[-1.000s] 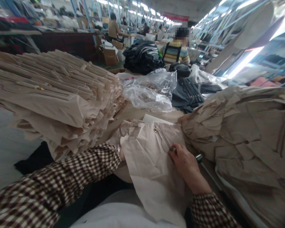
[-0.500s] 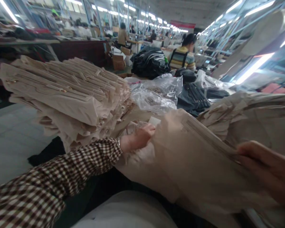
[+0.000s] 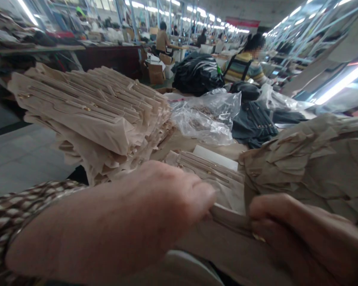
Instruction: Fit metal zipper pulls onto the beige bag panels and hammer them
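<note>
The left hand (image 3: 116, 222) and right hand (image 3: 295, 234), both curled nearly closed, pinch a beige cloth garment panel (image 3: 226, 238) at 12 o'clock from the body, its long edge running 9-to-3 o'clock, equally near each hand.

From here I see my bare left hand (image 3: 116, 222) and bare right hand (image 3: 298, 234) large and blurred close to the lens, while at the near left my left sleeve (image 3: 14, 210) shows a brown-and-cream checked woven fabric with small, soft-edged squares.
</note>
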`<state>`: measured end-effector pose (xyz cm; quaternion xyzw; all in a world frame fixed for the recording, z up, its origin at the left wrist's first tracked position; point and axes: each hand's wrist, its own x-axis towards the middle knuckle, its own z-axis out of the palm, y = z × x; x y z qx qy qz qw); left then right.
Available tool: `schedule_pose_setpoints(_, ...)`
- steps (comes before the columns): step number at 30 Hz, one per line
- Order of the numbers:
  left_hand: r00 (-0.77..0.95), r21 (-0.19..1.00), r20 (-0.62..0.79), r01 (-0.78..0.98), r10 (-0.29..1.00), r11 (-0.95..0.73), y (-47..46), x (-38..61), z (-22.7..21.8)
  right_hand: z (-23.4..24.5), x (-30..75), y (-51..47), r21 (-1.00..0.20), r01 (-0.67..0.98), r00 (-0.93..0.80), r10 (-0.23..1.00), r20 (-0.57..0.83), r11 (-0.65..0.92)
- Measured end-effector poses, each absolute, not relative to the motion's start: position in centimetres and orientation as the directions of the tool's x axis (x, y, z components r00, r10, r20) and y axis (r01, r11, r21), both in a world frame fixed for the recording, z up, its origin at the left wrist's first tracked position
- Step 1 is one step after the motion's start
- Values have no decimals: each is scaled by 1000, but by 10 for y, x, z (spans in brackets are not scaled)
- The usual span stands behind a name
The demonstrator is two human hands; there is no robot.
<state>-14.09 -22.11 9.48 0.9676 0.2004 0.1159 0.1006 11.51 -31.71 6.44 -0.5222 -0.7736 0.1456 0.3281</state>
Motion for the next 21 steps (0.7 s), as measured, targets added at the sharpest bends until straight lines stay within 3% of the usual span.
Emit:
schedule_pose_setpoints(5, 867, 109, -127, 494, 481, -862, -149, -92, 48, -6, 142, -257, -469, 873, -135, 990, 27, 132)
schedule_pose_setpoints(10, 819, 26, -207, 551, 535, -834, -120, -52, -16, -73, 167, -230, -121, 993, 0, 996, -85, -10)
schedule_pose_setpoints(12, 821, 16, -205, 547, 533, -837, -118, -48, -29, -80, 168, -225, -80, 997, -12, 993, -121, 3)
schedule_pose_setpoints(15, 845, -12, -138, 519, 516, -854, -123, -47, -33, -76, 164, -221, -117, 993, -12, 989, -150, -5)
schedule_pose_setpoints(19, 858, -165, 10, 507, 513, -846, -149, -46, -40, -69, 153, -223, -133, 991, 13, 992, -129, -30)
schedule_pose_setpoints(21, 902, -108, 75, 430, 424, -896, -163, -47, -57, -69, 150, -224, -126, 991, 39, 994, -107, -52)
